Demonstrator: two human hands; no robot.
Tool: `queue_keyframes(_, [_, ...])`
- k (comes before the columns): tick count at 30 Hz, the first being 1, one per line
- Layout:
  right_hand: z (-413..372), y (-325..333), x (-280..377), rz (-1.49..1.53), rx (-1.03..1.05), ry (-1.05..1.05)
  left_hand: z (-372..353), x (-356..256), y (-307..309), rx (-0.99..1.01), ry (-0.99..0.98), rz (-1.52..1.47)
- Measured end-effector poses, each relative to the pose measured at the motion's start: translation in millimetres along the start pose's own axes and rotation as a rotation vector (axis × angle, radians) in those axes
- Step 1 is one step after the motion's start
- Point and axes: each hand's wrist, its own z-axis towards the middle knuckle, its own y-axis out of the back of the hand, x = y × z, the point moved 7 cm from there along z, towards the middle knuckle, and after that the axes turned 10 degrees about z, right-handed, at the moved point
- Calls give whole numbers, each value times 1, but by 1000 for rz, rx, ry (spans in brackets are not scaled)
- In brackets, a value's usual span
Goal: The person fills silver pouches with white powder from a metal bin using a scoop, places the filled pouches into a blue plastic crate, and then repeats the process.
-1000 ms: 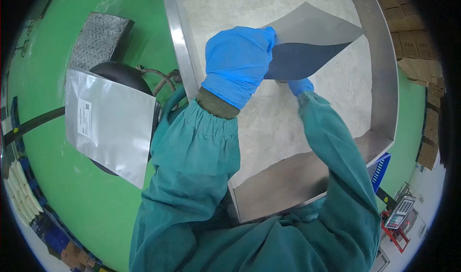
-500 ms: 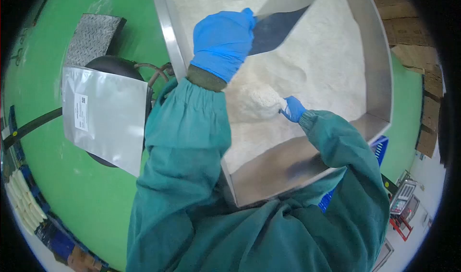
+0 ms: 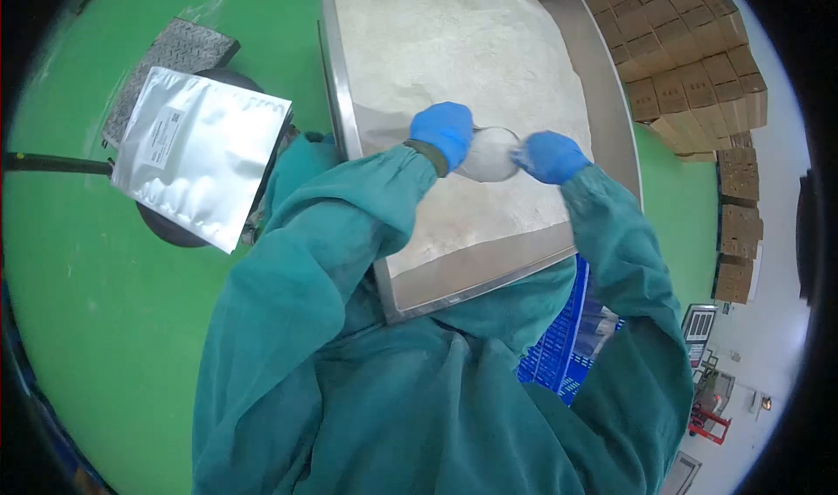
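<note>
Both of my hands wear blue gloves and hang over a metal bin (image 3: 349,120) of white powder (image 3: 454,41). A rounded container of white powder (image 3: 491,154) is between them; its kind is hard to make out. My right hand (image 3: 552,157) closes on its right edge, fingertips slightly blurred. Close against its left edge is my left hand (image 3: 443,135), its fingers curled and what they hold hidden. The flat grey metal sheet from before is not plainly visible.
A silver foil pouch (image 3: 205,150) with a label lies on a dark round seat to the left. Beyond it is a metal tread plate (image 3: 170,72). Blue plastic crates (image 3: 554,347) stand below the bin's near edge. Stacked cardboard boxes (image 3: 690,85) fill the upper right.
The camera view has shifted. My left hand has come down beside my right hand, and the flat grey sheet it held no longer shows. The powder in the container looks flatter than the earlier heap.
</note>
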Motion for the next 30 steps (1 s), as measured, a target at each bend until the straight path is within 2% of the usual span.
queue_keyframes(2, [18,3,22,-57,-4,-72,0,1,7,34,36,6])
queue_keyframes(4, [14,21,14,-149,-83,-21,7,10,15,39,109,-29])
queue_keyframes(5, [6,35,5,-238,-154,11,18,21,10,-22,113,-16])
queue_keyframes(6, [-5,52,-14,-134,-141,-102,29,36,0,-13,110,-21])
queue_keyframes(7, [-12,59,-35,-202,-96,-99,38,52,-6,-75,73,17])
queue_keyframes(8, [-8,52,-49,-195,-79,-102,40,62,-6,-133,38,55])
queue_keyframes(10, [7,31,-83,-230,-118,-231,48,81,-6,-78,35,90])
queue_keyframes(12, [75,-71,-117,-73,-83,-117,53,80,-4,-3,17,130])
queue_keyframes(13, [102,-123,-108,-22,78,-119,51,82,0,-1,61,121])
queue_keyframes(14, [129,-182,-95,-11,6,27,50,85,3,-6,112,117])
queue_keyframes(15, [145,-232,-60,30,215,58,47,84,5,-61,81,146])
queue_keyframes(16, [153,-268,-28,319,109,67,46,84,2,-38,98,148])
queue_keyframes(18, [158,-296,12,402,140,34,47,86,6,-31,131,169])
queue_keyframes(20, [141,-274,3,453,150,13,48,90,8,-52,117,177])
queue_keyframes(22, [98,-214,-19,531,201,-36,46,86,10,-92,102,151])
queue_keyframes(23, [71,-173,-25,577,241,-55,47,86,9,-44,93,165])
queue_keyframes(25, [22,-96,-40,608,211,-194,52,83,11,-27,84,167])
queue_keyframes(27, [-12,-34,-51,674,81,-165,52,83,2,9,76,231])
queue_keyframes(28, [-19,-4,-46,666,58,-162,50,81,4,-15,71,234])
queue_keyframes(30, [-24,35,-39,558,90,-287,45,72,1,6,11,205])
